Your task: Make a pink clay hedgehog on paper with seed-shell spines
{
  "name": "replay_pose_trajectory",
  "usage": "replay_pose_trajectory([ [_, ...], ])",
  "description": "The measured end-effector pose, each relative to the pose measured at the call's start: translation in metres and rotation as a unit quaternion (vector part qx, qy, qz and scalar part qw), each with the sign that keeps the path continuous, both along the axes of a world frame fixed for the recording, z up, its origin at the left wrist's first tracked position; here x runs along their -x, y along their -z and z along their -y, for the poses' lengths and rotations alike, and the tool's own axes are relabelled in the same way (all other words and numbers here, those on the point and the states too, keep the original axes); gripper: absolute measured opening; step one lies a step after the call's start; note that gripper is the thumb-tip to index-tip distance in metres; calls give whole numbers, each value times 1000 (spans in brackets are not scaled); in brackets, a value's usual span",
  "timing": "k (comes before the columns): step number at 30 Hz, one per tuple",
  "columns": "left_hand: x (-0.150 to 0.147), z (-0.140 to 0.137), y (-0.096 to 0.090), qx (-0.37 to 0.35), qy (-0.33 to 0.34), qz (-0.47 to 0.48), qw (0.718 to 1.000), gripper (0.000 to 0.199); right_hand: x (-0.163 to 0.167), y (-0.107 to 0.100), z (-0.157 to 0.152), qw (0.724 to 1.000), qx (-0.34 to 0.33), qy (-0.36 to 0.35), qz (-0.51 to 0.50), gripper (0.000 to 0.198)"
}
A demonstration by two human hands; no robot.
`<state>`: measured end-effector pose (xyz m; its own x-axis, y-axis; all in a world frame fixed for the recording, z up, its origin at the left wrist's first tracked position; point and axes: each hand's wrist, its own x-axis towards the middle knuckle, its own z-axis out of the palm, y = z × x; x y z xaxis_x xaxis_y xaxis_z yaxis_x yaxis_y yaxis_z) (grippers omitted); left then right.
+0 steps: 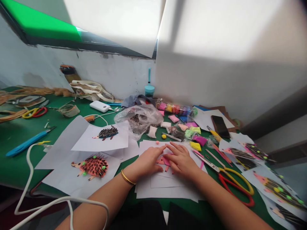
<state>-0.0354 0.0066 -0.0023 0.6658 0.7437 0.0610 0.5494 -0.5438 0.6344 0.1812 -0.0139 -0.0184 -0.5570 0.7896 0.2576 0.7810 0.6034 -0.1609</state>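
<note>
In front of me, a pink clay hedgehog [166, 161] lies on a stack of white paper [165, 187], partly covered by my fingers. Its peach face and small feet show between the hands. My left hand [147, 162] rests at its left side, fingers stretched and thumb beside the face. My right hand [182, 161] has its fingers spread, with some touching the pink body. A small peach clay ball [157, 142] and a yellow clay ball [163, 136] lie just beyond the hands. Large red-and-yellow-handled scissors [236, 185] lie to the right of my right hand.
Several clay packets [195, 130] and a plastic bag of dark pieces [139, 119] lie behind. Finished hedgehog pictures sit left [92, 166] and right [275, 188]. A blue craft knife [28, 143], white cable [28, 172], power bank [99, 106] and phone [220, 126] also lie around.
</note>
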Motion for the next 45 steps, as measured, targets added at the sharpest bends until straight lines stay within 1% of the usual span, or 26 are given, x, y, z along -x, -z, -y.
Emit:
replay_pose_trajectory([
  [5,0,0,3,-5,-5,0,1000,99,-4,4,-1,1000,-17,11,-24,37],
  [11,-1,0,3,-6,-7,7,1000,98,3,2,2,1000,3,6,-5,34],
  [14,-1,0,3,-6,-11,8,1000,99,2,1,2,1000,-1,8,-11,35],
  [20,0,1,2,8,-13,-14,1000,102,-8,2,-2,998,-21,50,-34,34],
  [29,0,0,3,3,-17,-11,1000,101,-1,2,0,999,24,48,4,39],
  [31,0,0,4,6,-15,-8,1000,101,-3,1,-1,999,16,49,0,39],
  [36,1,0,3,16,-6,3,1000,103,-17,-1,-4,996,-18,78,-27,35],
  [39,1,0,3,20,-9,3,1000,101,-19,-1,-2,997,-11,73,-29,34],
  [45,1,0,1,25,-16,-2,1000,103,-14,2,0,998,-1,63,-23,33],
])
